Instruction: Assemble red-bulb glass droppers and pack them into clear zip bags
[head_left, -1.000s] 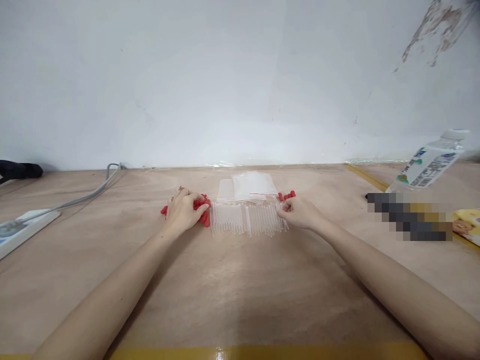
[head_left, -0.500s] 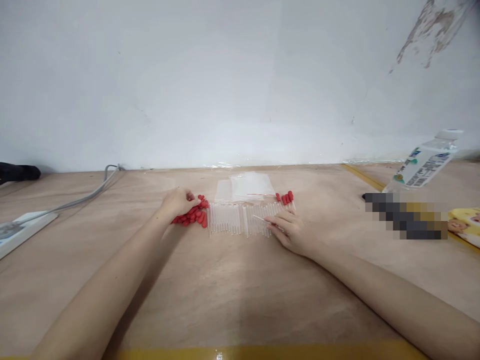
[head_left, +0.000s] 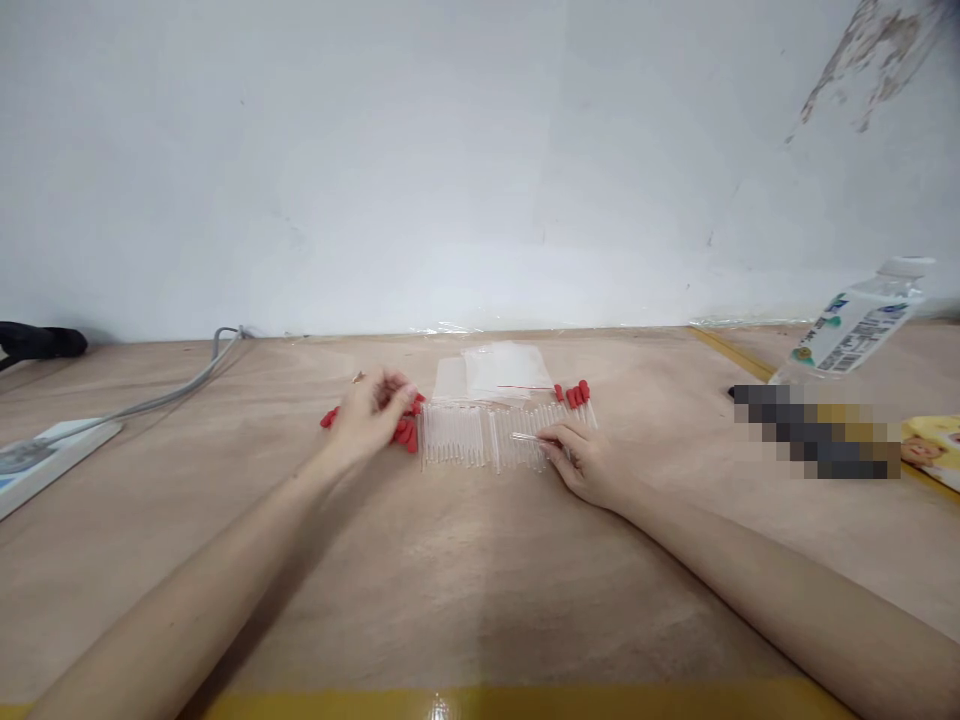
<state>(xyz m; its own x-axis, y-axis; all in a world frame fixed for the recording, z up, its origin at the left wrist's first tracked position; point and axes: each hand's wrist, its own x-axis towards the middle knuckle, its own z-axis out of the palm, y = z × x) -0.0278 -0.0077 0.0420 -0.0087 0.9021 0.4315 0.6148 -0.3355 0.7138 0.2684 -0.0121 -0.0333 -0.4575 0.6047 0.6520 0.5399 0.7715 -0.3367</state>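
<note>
My left hand (head_left: 375,412) is over a pile of small red rubber bulbs (head_left: 406,434), thumb and fingers closed in a pinch. Red shows right by its fingertips, but I cannot tell whether a bulb is held or lies behind. Between the fingertips of my right hand (head_left: 581,458) is a thin clear dropper tube (head_left: 525,436), pointing left. It is held above a row of similar clear tubes (head_left: 454,435) laid side by side on the table. Just behind my right hand, several tubes carry red bulbs (head_left: 577,394) on their far ends.
Clear plastic bags (head_left: 506,368) lie behind the tubes. On the right are a tilted plastic bottle (head_left: 855,325), a blurred-out dark object (head_left: 814,435) and a yellow packet (head_left: 934,445). A power strip (head_left: 67,450) with a grey cable (head_left: 165,400) lies left. The wall (head_left: 480,200) bounds the back.
My left hand has moved right and turned, its fingertips now nearer the tubes. My right hand still holds the dropper tube in nearly the same place.
</note>
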